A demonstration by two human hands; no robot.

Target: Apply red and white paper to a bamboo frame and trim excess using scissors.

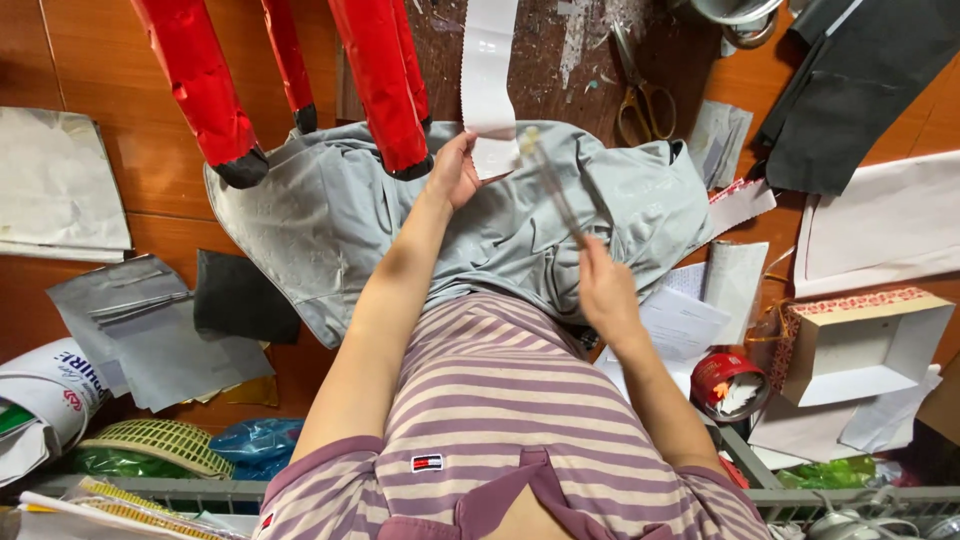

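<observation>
White and glossy, the paper strip (487,80) with one serrated edge hung at upper centre of the frame, its lower end pinched by the left hand (455,172), while the right hand (603,290) gripped a blurred clear stick (552,188) over grey fabric (330,225).

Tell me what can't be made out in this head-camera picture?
- Thin tool in the right hand: blurred by motion, so its kind is unclear.
- White paper strip held by the left hand: its top is cut off by the upper edge.
- Red wrapped tubes: their upper parts are cut off by the top edge.
- Scissors: blade tips are lost among scraps.
- Floor under the grey cloth: hidden.
</observation>
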